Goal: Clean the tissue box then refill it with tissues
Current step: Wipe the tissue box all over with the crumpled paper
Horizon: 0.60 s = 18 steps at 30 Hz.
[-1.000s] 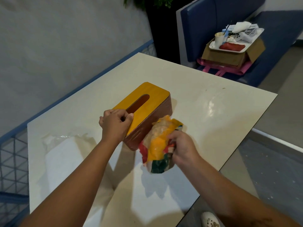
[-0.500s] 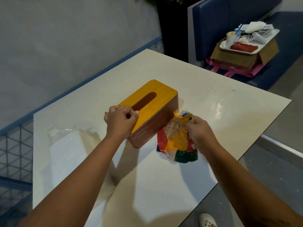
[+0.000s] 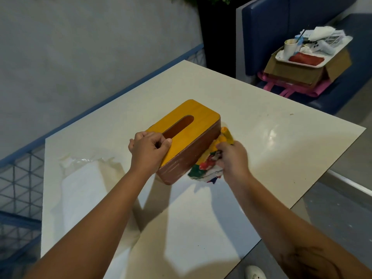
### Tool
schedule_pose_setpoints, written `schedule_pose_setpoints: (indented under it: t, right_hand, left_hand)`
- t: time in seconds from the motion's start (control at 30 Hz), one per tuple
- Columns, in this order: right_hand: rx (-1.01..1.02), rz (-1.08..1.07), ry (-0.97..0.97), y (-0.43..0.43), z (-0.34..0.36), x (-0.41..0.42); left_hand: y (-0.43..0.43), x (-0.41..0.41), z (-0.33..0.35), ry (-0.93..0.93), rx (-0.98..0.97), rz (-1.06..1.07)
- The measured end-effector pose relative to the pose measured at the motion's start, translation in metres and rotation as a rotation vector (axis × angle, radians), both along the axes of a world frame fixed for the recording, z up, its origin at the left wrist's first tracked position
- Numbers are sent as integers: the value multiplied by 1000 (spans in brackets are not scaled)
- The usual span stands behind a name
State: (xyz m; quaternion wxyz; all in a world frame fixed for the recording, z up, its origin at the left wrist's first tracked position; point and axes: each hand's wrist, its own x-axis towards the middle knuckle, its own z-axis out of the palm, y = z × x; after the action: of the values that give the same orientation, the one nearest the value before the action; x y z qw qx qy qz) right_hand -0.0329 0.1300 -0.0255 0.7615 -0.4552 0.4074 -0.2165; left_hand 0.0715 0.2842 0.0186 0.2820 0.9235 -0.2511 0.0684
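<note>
A wooden tissue box (image 3: 191, 135) with a yellow lid, a long slot and brown sides stands on the cream table (image 3: 271, 141). My left hand (image 3: 150, 153) grips its near end, fingers curled over the lid edge. My right hand (image 3: 232, 160) holds a crumpled multicoloured cloth (image 3: 209, 164) pressed against the box's right side wall. A pack of white tissues in clear plastic wrap (image 3: 84, 190) lies on the table to the left, beside my left forearm.
Behind the table, a blue booth seat (image 3: 281, 27) carries a cardboard box (image 3: 298, 71) topped by a tray of used cups and napkins. A blue railing with mesh (image 3: 18, 178) runs along the left. The table's right edge drops to the floor.
My right hand with the cloth has slid forward along the box's right side, from near the front corner toward the far end. My left hand keeps its grip.
</note>
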Motion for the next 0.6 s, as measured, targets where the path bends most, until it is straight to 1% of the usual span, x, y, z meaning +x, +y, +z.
schedule_pose_setpoints:
  t: [0.07,0.13,0.23,0.37,0.6]
  right_hand:
    - [-144,-7,40,11,-4,2]
    - [-222,-34,27,21,-8,1]
    - [-228,-25,13,37,-11,1]
    - [-247,44,-25,66,-11,-4]
    - [-336,263,-128,102,-15,-15]
  left_hand:
    - [0,0,0,1,3,2]
    - [0,0,0,1,-7,4]
    - [0,1,0,-1,-13,-2]
    - [0,1,0,-4,-11,-6]
    - [0,2,-1,-12,-4,0]
